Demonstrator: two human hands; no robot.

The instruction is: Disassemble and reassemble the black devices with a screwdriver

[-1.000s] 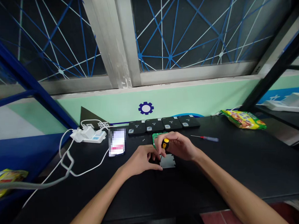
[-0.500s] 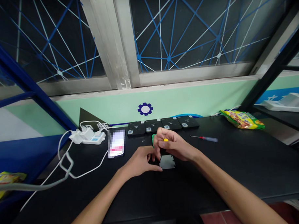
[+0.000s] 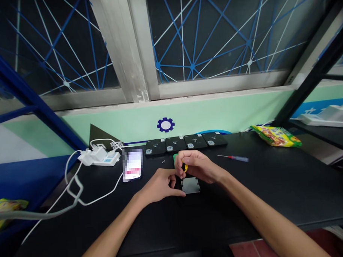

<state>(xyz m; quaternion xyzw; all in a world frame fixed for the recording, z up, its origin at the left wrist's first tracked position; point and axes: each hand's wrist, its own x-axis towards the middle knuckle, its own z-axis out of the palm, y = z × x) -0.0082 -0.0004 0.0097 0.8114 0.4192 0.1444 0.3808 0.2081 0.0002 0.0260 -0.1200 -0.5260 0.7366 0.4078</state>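
Observation:
My right hand [image 3: 198, 165] is closed around a small yellow-and-black tool [image 3: 185, 167], above an opened device [image 3: 190, 185] with a grey plate and dark edges. My left hand [image 3: 160, 186] lies at the device's left side, its thumb along the near edge and its fingers curled against it. Part of a green piece [image 3: 174, 158] shows behind my right hand. Tiny light-coloured bits [image 3: 163, 161] lie on the black table left of it. Whatever is under my right fingers is hidden.
Several black flat boxes [image 3: 175, 144] line the wall. A lit phone [image 3: 133, 164] and a white power strip [image 3: 105, 159] with cables are at left. A screwdriver [image 3: 234, 157] with a clear handle and a yellow-green snack packet [image 3: 277, 136] lie at right.
My right hand has turned, its fingers shifting on the yellow tool, which now shows its side lower and further left. My left hand stays at the device. The view has shifted slightly.

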